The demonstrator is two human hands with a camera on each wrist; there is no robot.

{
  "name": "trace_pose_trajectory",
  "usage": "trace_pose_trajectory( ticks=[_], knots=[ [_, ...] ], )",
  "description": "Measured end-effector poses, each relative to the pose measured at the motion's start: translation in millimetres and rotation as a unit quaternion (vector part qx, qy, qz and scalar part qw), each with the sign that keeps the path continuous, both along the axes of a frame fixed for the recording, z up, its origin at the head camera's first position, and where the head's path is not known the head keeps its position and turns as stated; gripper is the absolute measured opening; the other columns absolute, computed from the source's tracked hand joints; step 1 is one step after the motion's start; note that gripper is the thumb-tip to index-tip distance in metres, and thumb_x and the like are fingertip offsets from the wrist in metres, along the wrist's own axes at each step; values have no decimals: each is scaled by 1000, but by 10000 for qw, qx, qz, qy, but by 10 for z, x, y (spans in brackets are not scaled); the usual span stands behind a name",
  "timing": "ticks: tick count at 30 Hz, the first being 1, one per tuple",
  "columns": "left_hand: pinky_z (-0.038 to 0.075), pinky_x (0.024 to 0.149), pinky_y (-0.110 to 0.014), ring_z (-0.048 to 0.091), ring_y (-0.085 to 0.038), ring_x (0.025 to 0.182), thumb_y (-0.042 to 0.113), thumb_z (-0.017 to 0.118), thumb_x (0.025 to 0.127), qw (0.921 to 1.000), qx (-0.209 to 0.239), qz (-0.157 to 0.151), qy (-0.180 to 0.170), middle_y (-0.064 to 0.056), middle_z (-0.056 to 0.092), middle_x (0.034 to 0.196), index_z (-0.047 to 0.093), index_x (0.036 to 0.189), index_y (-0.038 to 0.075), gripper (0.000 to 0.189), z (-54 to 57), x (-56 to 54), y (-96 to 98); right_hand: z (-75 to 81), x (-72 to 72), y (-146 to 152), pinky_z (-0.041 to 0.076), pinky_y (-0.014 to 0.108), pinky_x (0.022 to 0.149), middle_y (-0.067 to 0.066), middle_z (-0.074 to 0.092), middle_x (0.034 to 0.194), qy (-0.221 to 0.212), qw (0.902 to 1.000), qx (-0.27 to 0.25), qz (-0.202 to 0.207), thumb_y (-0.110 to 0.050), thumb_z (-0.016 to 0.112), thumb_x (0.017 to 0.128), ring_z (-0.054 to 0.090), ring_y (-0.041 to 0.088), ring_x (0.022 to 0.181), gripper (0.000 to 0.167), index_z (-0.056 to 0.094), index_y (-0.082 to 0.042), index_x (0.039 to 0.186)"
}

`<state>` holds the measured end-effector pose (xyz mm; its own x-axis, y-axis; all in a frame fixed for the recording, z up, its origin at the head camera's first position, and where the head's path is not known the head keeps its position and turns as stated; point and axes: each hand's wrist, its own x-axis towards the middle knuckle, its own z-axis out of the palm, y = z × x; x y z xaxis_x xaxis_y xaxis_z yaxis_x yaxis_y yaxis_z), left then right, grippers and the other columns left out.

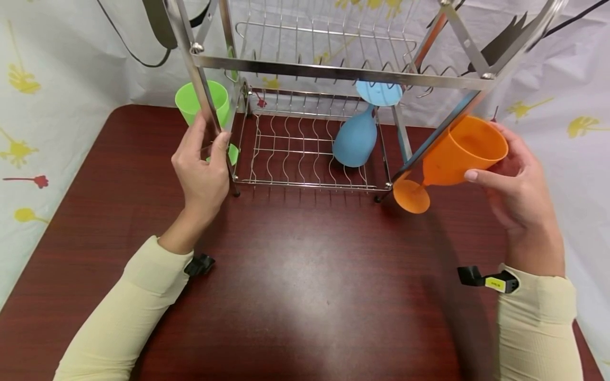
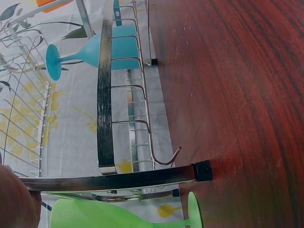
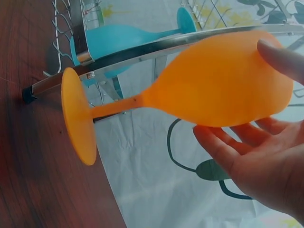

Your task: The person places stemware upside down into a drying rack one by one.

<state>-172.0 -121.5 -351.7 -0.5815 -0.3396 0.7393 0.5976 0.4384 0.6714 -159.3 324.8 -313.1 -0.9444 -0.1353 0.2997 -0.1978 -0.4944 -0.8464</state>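
Note:
My right hand (image 1: pixel 526 196) holds an orange plastic goblet (image 1: pixel 445 161) by its bowl, thumb on the near side and fingers around the far side. The goblet leans, its foot low beside the right front leg of the metal dish rack (image 1: pixel 305 70). My left hand (image 1: pixel 202 177) grips the rack's left front post between thumb and fingers. Just behind that post, outside the rack, a green goblet (image 2: pixel 95 213) stands upright on the table. A blue goblet (image 1: pixel 355 140) sits bowl down and tilted on the rack's lower shelf, toward the right.
The rack's upper wire shelf (image 1: pixel 329 33) overhangs the lower one (image 1: pixel 290 151). Both stand at the back of the dark red wooden table (image 1: pixel 305 275). A white sheet with painted shapes (image 1: pixel 62 69) hangs behind and at the sides.

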Motion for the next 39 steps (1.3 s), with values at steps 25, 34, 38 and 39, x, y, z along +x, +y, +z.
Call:
trace_pose_trajectory(
  ticks=[25, 34, 38, 39],
  knots=[
    [52, 72, -20, 61, -10, 82, -1, 67, 88, 10000, 1, 47, -3, -14, 67, 92, 66, 115, -5, 27, 4, 3, -5, -21, 50, 105, 54, 36, 90, 30, 47, 133, 460, 9961, 224, 717, 38, 37, 70, 52, 37, 114, 78, 22, 18, 144],
    [52, 72, -20, 61, -11, 82, -3, 66, 88, 10000, -31, -45, 52, -20, 65, 92, 65, 112, -8, 25, 3, -4, 2, -18, 76, 122, 54, 35, 88, 30, 47, 133, 669, 9919, 364, 1021, 38, 39, 67, 52, 36, 113, 80, 22, 20, 143],
    [52, 72, -20, 61, -11, 82, -3, 66, 87, 10000, -59, -38, 58, -21, 65, 92, 65, 112, -8, 25, 0, 1, 1, 0, 103, 114, 55, 33, 86, 28, 50, 132, 686, 9900, 604, 1072, 37, 39, 68, 55, 35, 111, 80, 22, 19, 144],
    [52, 72, -20, 61, -11, 82, -3, 66, 87, 10000, -58, -39, 56, -21, 65, 92, 65, 112, -8, 25, 0, 1, 2, 6, 111, 108, 55, 33, 85, 28, 50, 131, 682, 9896, 663, 1075, 37, 40, 68, 55, 34, 110, 80, 22, 18, 144]
  ],
)
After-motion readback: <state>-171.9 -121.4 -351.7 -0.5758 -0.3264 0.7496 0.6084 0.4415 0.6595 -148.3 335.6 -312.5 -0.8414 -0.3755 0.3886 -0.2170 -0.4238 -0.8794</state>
